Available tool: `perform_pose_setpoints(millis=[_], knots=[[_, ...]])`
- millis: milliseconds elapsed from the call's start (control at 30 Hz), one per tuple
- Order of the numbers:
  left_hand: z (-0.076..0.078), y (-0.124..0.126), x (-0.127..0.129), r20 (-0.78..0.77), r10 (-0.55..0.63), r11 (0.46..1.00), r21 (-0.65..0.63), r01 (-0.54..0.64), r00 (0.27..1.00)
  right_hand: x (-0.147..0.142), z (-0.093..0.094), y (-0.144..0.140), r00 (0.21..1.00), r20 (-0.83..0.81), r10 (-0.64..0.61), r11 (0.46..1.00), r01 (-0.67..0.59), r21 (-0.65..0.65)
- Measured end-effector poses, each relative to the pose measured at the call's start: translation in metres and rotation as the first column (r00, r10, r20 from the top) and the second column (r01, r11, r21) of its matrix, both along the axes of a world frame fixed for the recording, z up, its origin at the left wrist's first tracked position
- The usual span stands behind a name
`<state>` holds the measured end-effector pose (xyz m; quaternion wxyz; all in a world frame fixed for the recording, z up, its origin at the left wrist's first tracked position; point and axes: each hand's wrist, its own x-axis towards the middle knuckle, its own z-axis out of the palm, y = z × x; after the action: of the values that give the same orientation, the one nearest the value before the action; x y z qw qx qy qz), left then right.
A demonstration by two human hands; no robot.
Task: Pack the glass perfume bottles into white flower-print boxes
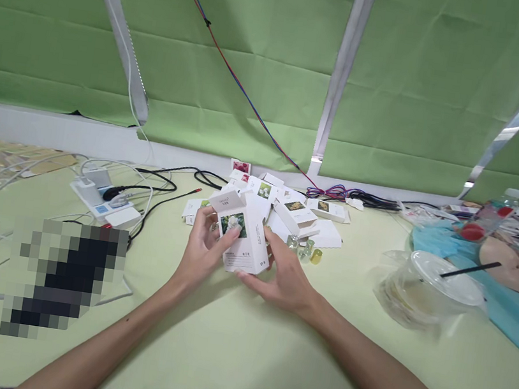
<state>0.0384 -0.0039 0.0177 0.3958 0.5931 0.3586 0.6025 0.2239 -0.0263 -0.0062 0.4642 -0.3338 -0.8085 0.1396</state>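
Between my two hands is a small white cardboard box point(242, 250) with a white-flower picture on its front and its top flap raised. My left hand point(206, 245) grips its left side, the thumb lying over the picture. My right hand point(282, 272) holds the lower right side and bottom corner. Behind it lies a pile of similar white boxes point(293, 211), some with yellow, white or red flower pictures. Several small glass bottles point(306, 250), greenish and yellow, stand just beyond my right hand. Whether anything is inside the held box is hidden.
On the left are a power strip point(102, 195), tangled cables and a pixelated dark patch point(68, 280). To the right stand a lidded plastic cup point(445, 278) with a black straw and a clear bottle point(491, 214), near blue cloth point(508, 313). Bundled wires point(337, 193) run along the back.
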Motion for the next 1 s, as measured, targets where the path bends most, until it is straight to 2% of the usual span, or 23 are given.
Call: perform_pose_setpoints(millis=[200,433,700,1000], knots=[[0.004,0.001,0.003,0.042,0.109,0.994,-0.004,-0.109,0.993,0.000,-0.002,0.001,0.996,-0.065,-0.057,0.998,0.055,-0.026],[0.000,0.005,0.002,0.067,0.163,0.987,-0.016,-0.162,0.984,-0.001,0.002,0.001,0.974,-0.168,-0.154,0.986,0.163,0.044],[-0.001,0.001,0.005,0.037,0.182,0.982,0.048,-0.184,0.983,-0.003,0.003,-0.002,0.979,-0.089,-0.183,0.965,0.196,0.172],[-0.007,-0.005,0.006,-0.043,0.199,0.977,0.088,-0.195,0.979,-0.004,0.001,-0.004,0.977,0.052,-0.207,0.966,0.196,0.168]])
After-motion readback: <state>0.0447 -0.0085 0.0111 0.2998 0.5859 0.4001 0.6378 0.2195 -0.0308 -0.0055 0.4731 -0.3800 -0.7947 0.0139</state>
